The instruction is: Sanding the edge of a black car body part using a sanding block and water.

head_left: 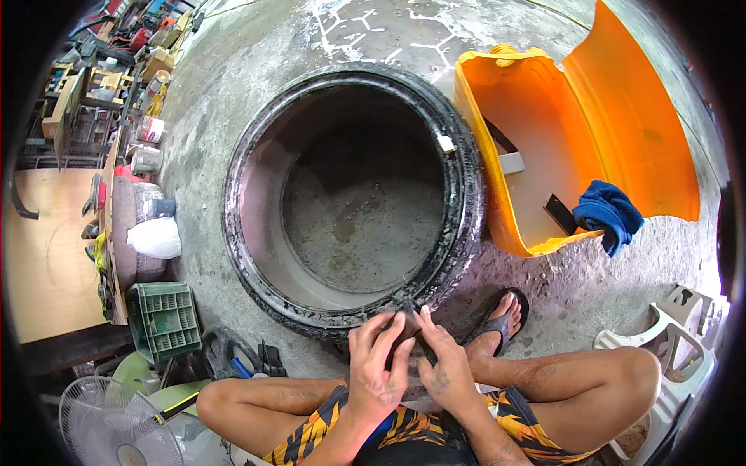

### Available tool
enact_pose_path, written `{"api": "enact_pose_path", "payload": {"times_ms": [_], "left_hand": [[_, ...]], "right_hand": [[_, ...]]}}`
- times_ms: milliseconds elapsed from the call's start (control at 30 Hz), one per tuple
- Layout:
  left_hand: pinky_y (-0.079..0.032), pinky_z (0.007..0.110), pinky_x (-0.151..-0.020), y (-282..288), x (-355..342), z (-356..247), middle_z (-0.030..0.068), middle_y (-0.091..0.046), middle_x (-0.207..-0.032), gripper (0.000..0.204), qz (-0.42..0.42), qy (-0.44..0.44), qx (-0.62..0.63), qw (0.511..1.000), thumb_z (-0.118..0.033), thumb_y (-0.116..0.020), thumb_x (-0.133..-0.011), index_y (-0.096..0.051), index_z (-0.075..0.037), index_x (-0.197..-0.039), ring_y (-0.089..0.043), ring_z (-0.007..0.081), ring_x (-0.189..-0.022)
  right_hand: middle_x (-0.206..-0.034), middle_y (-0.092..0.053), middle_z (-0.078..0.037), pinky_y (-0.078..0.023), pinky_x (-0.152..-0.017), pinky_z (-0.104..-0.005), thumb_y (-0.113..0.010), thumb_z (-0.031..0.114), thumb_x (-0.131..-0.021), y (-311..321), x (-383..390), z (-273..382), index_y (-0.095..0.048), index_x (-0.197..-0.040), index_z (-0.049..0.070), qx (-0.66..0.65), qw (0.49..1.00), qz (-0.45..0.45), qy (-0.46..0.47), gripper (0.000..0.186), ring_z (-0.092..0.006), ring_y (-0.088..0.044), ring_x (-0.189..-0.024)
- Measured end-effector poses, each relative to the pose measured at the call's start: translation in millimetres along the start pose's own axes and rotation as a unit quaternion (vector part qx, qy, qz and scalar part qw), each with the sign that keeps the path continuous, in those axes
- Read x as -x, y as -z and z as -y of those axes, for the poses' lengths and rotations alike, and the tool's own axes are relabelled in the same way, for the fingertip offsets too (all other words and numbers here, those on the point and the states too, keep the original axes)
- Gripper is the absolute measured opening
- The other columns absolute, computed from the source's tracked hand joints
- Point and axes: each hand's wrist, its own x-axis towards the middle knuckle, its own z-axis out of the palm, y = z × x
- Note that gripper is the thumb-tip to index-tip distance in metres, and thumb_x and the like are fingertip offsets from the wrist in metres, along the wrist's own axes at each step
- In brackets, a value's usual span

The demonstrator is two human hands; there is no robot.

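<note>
A large round wheel rim with a wet, black-and-grey lip lies on the concrete in front of me, and the floor shows through its hollow middle. At its near edge, my left hand has its fingers closed round a small dark flat piece, whose exact kind I cannot make out. My right hand pinches the same piece from the other side, with the fingertips of both hands close together. A small whitish block rests on the right part of the lip.
To the right stands a cut-open orange plastic container with cloudy liquid, dark strips and a blue cloth over its edge. A white plastic chair lies at right. Left are a green crate, a fan and a cluttered workbench.
</note>
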Motion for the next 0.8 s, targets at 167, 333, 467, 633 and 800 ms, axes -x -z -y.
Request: {"api": "enact_pose_path", "payload": {"times_ms": [167,333,467,633,800], "left_hand": [[-0.051,0.046,-0.105,-9.9,-21.2,-5.4,0.0197,-0.070,-0.130,0.037,0.001,0.007,0.007,1.000,-0.007,-0.075,-0.096,-0.073,0.002,-0.133,-0.066,0.0393,-0.117],[-0.051,0.046,-0.102,-5.5,-2.6,0.4,0.0194,-0.070,-0.128,0.035,-0.018,-0.009,0.000,1.000,-0.006,-0.076,-0.096,-0.074,0.001,-0.131,-0.066,0.0395,-0.114],[-0.054,0.041,-0.101,-7.8,-32.6,9.4,0.0192,-0.071,-0.125,0.036,-0.027,0.039,0.082,0.996,-0.011,-0.076,-0.100,-0.072,0.001,-0.134,-0.069,0.0338,-0.111],[-0.058,0.037,-0.096,34.5,-3.5,13.2,0.0162,-0.073,-0.123,0.041,0.022,0.080,0.081,0.993,-0.009,-0.080,-0.099,-0.072,0.001,-0.137,-0.072,0.0256,-0.111],[-0.056,0.045,-0.103,-5.8,-14.7,6.9,0.0229,-0.066,-0.130,0.043,0.018,-0.043,0.009,0.999,-0.004,-0.080,-0.094,-0.074,0.001,-0.136,-0.066,0.0389,-0.121]], "right_hand": [[-0.168,-0.046,-0.032,-0.036,-0.129,-0.0611,-0.061,-0.003,-0.083,-5.4,10.4,-7.3,-0.050,-0.161,-0.001,-0.013,1.000,-0.018,-0.010,0.079,-0.0466,-0.048,-0.154],[-0.168,-0.046,-0.032,-0.035,-0.129,-0.0618,-0.061,-0.005,-0.082,-6.2,2.1,-5.0,-0.050,-0.161,-0.002,-0.005,1.000,-0.014,0.008,0.080,-0.0465,-0.047,-0.155],[-0.169,-0.045,-0.032,-0.035,-0.129,-0.0623,-0.059,-0.003,-0.083,-5.7,3.3,-6.8,-0.049,-0.164,0.002,-0.010,1.000,-0.012,0.015,0.082,-0.0477,-0.047,-0.154],[-0.168,-0.046,-0.033,-0.034,-0.130,-0.0599,-0.058,-0.002,-0.082,-0.8,1.8,-4.8,-0.050,-0.163,0.002,-0.012,1.000,-0.014,0.012,0.082,-0.0484,-0.050,-0.152],[-0.166,-0.047,-0.033,-0.034,-0.130,-0.0591,-0.060,-0.004,-0.082,-4.8,1.3,-9.8,-0.052,-0.160,-0.001,-0.042,0.999,-0.021,-0.002,0.079,-0.0471,-0.049,-0.152]]}}
